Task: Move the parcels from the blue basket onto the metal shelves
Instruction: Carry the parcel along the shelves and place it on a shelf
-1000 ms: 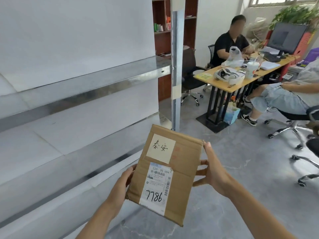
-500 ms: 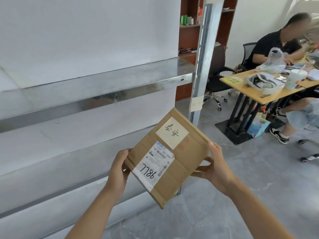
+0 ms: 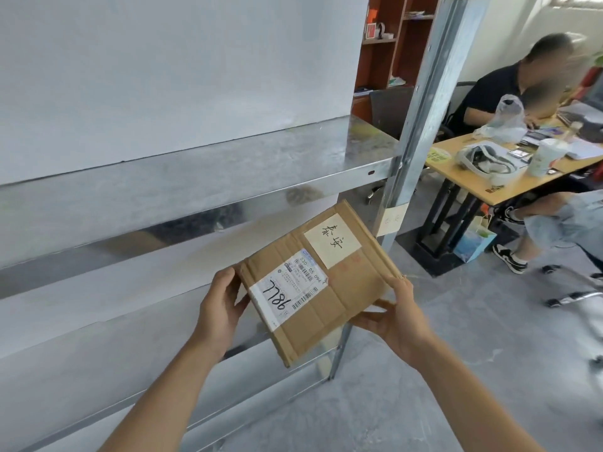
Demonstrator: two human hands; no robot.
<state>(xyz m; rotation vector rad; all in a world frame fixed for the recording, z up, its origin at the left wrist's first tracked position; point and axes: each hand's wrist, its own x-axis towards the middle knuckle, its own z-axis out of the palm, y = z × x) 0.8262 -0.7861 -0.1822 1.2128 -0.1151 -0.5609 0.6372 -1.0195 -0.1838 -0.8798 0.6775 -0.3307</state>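
I hold a flat brown cardboard parcel (image 3: 339,288) with both hands in front of the metal shelves (image 3: 195,177). It bears a white shipping label marked 7786 and a cream sticker with handwriting. My left hand (image 3: 222,308) grips its left edge. My right hand (image 3: 398,318) holds its lower right corner from beneath. The parcel is tilted, its far end raised toward the gap under the upper shelf board. The blue basket is out of view.
The shelf's upright post (image 3: 421,112) stands just right of the parcel. Beyond it is a wooden desk (image 3: 509,184) with bags and a cup, two seated people, office chairs (image 3: 580,295) and a brown bookcase (image 3: 391,50). Grey floor lies to the right.
The parcel has turned further clockwise and moved up toward the shelves. My view has swung left and closer to the shelf.
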